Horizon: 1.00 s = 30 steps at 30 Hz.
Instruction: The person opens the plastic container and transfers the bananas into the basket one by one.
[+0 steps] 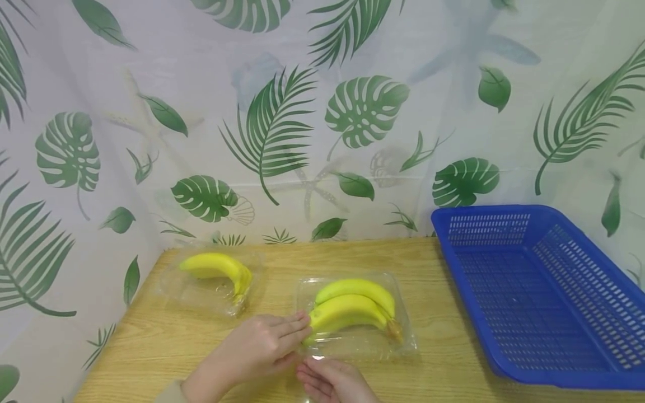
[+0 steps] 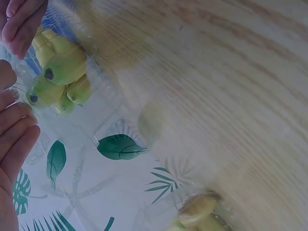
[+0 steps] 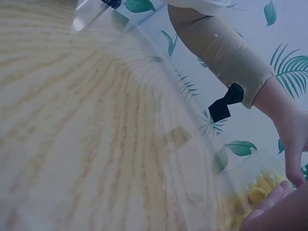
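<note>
Two yellow bananas [image 1: 347, 308] show in a clear plastic box [image 1: 358, 347] at the middle of the table. My left hand [image 1: 262, 344] reaches to the box's left side, its fairly straight fingers touching it by a banana tip. Below it, my right hand [image 1: 335, 380] pinches clear plastic at the near left corner with thumb and fingers. In the left wrist view, the left fingers [image 2: 17, 130] and the right hand [image 2: 24, 24] are beside the bananas [image 2: 60, 72]. The right wrist view catches my right hand [image 3: 274, 207] only at the lower corner.
At the back left stands another clear plastic box [image 1: 188, 291] with bananas [image 1: 216, 266]. A blue perforated basket [image 1: 484, 330] stands on the right. Behind the wooden table [image 1: 126, 347] hangs a leaf-patterned cloth [image 1: 302, 168].
</note>
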{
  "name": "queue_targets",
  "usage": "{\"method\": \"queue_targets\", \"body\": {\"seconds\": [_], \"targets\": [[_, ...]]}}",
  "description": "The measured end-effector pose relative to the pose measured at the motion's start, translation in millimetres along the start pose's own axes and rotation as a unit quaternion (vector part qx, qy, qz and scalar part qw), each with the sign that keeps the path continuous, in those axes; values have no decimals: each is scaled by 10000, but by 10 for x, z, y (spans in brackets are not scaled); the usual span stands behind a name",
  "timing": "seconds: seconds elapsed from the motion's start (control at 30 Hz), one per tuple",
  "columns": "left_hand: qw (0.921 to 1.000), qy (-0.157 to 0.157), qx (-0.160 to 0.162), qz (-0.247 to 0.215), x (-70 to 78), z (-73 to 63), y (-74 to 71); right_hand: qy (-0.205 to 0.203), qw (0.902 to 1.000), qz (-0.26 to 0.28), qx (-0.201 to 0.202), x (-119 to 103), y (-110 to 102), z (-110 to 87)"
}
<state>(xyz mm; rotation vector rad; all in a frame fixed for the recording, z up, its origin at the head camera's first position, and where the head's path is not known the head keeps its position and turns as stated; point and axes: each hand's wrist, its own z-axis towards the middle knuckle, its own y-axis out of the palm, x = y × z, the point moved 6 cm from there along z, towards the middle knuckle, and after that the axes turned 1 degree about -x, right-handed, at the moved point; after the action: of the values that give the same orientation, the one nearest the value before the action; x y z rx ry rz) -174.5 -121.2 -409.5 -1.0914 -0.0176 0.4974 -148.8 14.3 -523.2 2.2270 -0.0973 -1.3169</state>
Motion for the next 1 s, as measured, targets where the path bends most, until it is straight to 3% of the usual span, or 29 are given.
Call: {"method": "queue_targets", "body": {"seconds": [0.4, 1.0], "targets": [[9998, 69, 197, 32, -9, -20, 5, 35, 10000, -36, 68, -19, 25, -7], [9998, 34, 157, 147, -59, -63, -17, 55, 10000, -43, 35, -28, 39, 12]]}}
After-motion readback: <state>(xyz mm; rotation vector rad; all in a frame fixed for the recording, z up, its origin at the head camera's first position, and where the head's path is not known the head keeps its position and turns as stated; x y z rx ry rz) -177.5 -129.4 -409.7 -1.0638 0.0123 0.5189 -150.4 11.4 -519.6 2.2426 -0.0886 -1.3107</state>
